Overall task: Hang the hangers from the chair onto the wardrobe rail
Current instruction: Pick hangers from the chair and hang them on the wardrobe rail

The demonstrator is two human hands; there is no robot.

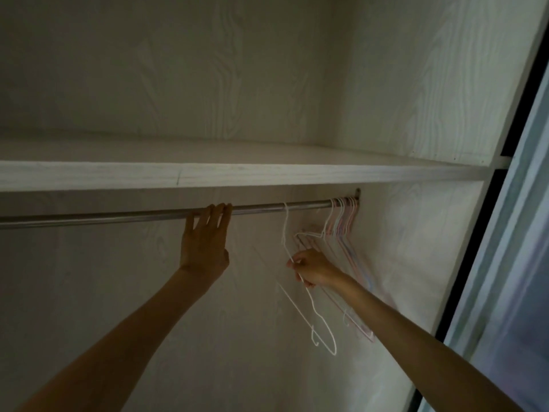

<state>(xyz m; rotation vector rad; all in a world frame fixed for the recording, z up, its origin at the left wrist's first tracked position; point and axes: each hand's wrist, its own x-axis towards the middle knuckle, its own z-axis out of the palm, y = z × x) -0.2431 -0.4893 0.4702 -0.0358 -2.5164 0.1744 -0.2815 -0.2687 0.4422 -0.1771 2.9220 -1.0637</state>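
Observation:
A metal wardrobe rail runs across under a white shelf. My left hand reaches up, its fingers resting on the rail's front near the middle. A thin white wire hanger has its hook over the rail just right of that hand. My right hand pinches this hanger's upper wire below the hook. Several pink, white and blue hangers hang bunched at the rail's right end, against the bracket.
The white shelf sits just above the rail. The wardrobe's right side wall stands close behind the bunched hangers. A sliding door frame runs down the right edge. The chair is out of view.

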